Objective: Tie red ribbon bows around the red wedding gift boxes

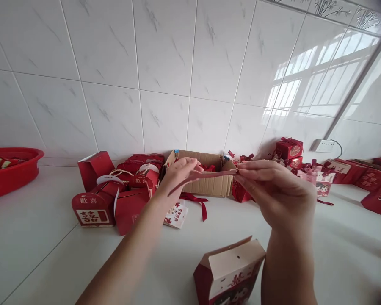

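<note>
A dark red ribbon [214, 174] is stretched between my two hands above the counter. My right hand [273, 186] pinches one end of it between thumb and fingertips. Over at the cardboard box, my left hand [184, 169] is closed on the ribbon, whose loose tail falls across my wrist; its fingertips are partly hidden. Below the hands, close to my right forearm, stands a red paper gift box [233, 271] with its top flaps up and small holes in the pale flap.
An open cardboard box [206, 186] holding red items stands against the tiled wall. Left of it are several red gift boxes [93, 209] and a red plastic basin [15, 173]. A printed card [178, 214] lies nearby; more red boxes [288, 148] are stacked at right.
</note>
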The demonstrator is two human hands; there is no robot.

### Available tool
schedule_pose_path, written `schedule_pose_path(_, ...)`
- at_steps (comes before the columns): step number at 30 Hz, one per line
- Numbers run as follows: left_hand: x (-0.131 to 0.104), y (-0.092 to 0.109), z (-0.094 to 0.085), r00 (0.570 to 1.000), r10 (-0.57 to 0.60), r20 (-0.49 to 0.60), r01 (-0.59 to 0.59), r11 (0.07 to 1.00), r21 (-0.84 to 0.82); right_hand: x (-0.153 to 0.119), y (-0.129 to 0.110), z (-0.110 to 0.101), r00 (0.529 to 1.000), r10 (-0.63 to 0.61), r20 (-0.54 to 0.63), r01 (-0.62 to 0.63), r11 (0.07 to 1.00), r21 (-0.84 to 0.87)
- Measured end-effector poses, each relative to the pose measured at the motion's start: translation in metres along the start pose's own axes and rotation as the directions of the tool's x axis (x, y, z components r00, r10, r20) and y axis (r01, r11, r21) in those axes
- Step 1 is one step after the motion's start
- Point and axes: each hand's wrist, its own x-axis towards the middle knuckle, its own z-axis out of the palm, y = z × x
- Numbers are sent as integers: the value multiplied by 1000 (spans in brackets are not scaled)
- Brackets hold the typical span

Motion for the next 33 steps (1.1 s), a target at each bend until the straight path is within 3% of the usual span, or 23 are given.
schedule_pose_path(1,-11,20,-2,993,-52,103,66,989,-134,-2,-4,2,999,-27,27,27,1000,-7)
schedule_pose_path(3,-31,55,-7,951,-86,296,161,957,-241,-5,-13,4,995,-48,84,49,999,-12)
schedule_pose_path(5,-48,78,-11,895,-39,445,128,977,-171,-7,-19,6,986,-69,151,70,998,0)
schedule_pose_path(6,-55,86,-12,891,-32,452,85,992,-97,-8,-22,8,979,-85,188,83,996,17)
schedule_pose_path(10,-68,94,-12,957,49,285,-101,980,171,-10,-28,16,951,-131,281,100,988,120)
schedule_pose_path(14,-71,91,-8,961,191,198,-244,924,293,-13,-30,26,967,-86,240,47,985,163)
schedule_pose_path(19,-78,91,-7,886,431,169,-460,781,423,-17,-33,30,995,-36,98,24,993,120)
schedule_pose_path(23,-82,90,-7,773,603,197,-612,628,481,-18,-36,29,991,63,120,-84,980,181)
schedule_pose_path(25,-82,90,-8,749,631,205,-630,580,516,-18,-37,27,990,34,138,-63,974,216)
schedule_pose_path(27,-83,91,-8,755,625,201,-622,584,522,-18,-37,26,991,-35,128,7,977,213)
schedule_pose_path(30,-83,93,-10,807,554,203,-581,688,435,-17,-36,22,980,-146,135,124,979,159)
schedule_pose_path(33,-84,95,-12,859,479,180,-511,791,336,-16,-35,18,950,-177,258,141,978,155)
